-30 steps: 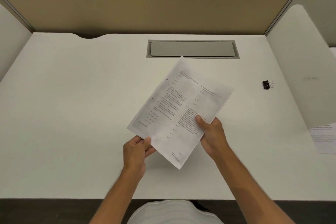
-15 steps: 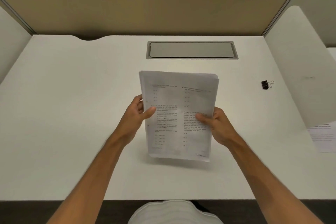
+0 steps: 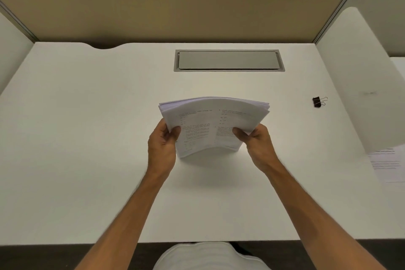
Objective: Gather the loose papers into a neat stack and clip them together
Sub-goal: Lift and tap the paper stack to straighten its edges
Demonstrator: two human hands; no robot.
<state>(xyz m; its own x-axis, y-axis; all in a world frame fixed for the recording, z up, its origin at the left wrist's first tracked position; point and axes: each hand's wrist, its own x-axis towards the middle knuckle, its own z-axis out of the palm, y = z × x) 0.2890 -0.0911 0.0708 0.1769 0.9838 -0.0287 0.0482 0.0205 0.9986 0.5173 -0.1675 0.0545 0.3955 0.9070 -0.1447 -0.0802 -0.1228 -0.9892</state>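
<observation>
Both hands, left (image 3: 162, 144) and right (image 3: 256, 141), each close their grip on the bowed paper stack (image 3: 213, 124) standing on the desk (image 3: 87, 138); the binder clip (image 3: 317, 101) lies well right of the stack.

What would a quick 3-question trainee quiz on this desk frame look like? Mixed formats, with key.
1. True or false: the small black binder clip is already clamped on the bowed stack of white printed papers.
2. Multiple choice: how is the stack held? A) left hand only B) both hands, one at each side edge C) lying flat on the white desk, untouched.
3. Short answer: which hand is nearer the clip?

Key
1. False: it lies on the desk, apart from the stack, toward the right.
2. B: the left hand and right hand each have a grip on a side, bottom edge down by the desk.
3. The right hand.
</observation>
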